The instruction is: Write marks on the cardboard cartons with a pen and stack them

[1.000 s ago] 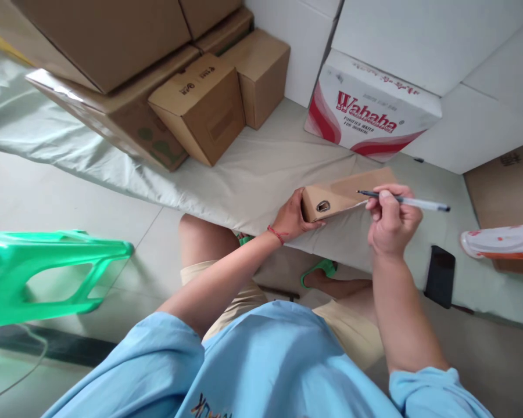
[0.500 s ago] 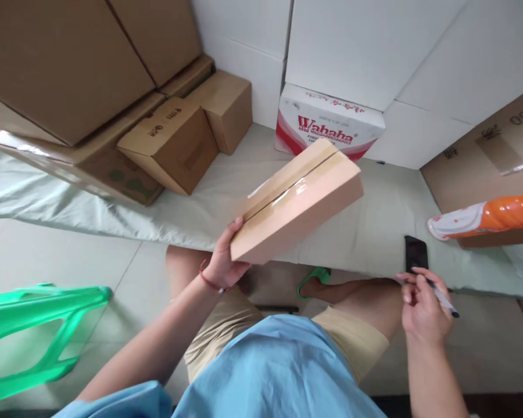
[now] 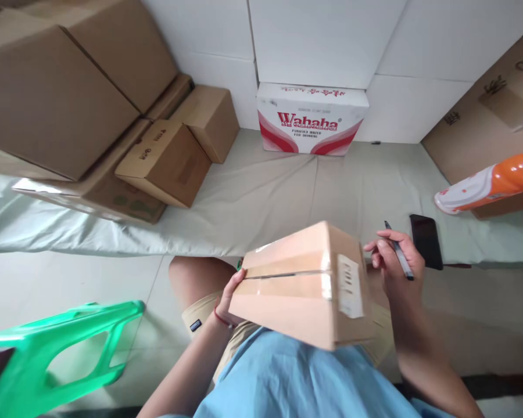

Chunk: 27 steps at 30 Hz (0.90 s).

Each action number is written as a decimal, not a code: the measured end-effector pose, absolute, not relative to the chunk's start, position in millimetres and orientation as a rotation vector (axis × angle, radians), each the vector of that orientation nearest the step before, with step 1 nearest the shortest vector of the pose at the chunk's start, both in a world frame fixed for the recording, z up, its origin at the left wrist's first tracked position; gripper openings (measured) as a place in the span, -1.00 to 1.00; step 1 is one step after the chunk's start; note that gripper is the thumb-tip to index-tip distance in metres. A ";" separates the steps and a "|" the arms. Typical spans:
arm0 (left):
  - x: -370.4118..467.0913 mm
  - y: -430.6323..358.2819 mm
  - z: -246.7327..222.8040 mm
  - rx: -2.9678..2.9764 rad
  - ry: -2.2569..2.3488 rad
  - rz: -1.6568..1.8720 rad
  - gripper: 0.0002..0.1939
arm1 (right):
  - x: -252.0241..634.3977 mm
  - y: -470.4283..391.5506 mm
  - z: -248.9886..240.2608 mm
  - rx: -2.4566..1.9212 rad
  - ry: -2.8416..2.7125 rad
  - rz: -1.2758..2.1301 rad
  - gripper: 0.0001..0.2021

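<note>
My left hand (image 3: 232, 296) grips the left end of a taped cardboard box (image 3: 287, 255), its thumb on the top and the other fingers hidden. The box is tilted over my lap, and its right end carries a white label (image 3: 350, 286) with dark lettering too blurred to read surely. To the right of that end, my right hand (image 3: 396, 255) is closed around a slim grey-and-black pen (image 3: 401, 255), apart from the box. A black phone (image 3: 426, 241) lies on the cloth just beyond the right hand.
A green cloth (image 3: 261, 191) covers the surface ahead. Cardboard boxes (image 3: 165, 162) are stacked at the left, and a white-and-red Wahaba-style carton (image 3: 309, 125) stands against the wall. An orange-and-white bottle (image 3: 488, 183) lies at the right. A green stool (image 3: 30, 354) stands at lower left.
The box has come closer to my body and turned, bringing its labelled end into sight. My right hand has moved up and left with the pen, towards the box.
</note>
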<state>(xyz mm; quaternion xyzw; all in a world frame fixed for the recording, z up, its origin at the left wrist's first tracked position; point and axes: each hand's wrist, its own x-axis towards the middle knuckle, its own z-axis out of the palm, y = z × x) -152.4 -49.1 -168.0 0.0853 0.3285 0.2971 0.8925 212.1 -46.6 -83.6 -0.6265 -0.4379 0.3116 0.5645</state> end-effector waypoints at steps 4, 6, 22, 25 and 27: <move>-153.7 -29.7 -137.8 0.341 0.871 0.643 -0.16 | 242.3 -54.9 -97.9 -1.879 -1.320 0.441 -0.65; -150.1 -21.8 -120.0 0.564 1.022 0.727 -0.19 | 257.9 -60.8 -107.3 -1.988 -1.416 0.354 -0.66; -125.3 -26.4 -88.1 1.207 1.059 0.599 -0.15 | 260.5 -71.2 -93.2 -1.668 -1.315 0.595 -0.67; -125.6 -23.5 -85.9 1.266 1.089 0.590 -0.17 | 257.6 -77.4 -91.9 -1.478 -1.493 0.868 -0.66; -126.6 -21.4 -83.9 1.289 1.064 0.587 -0.17 | 256.1 -81.6 -91.8 -1.455 -1.695 0.946 -0.62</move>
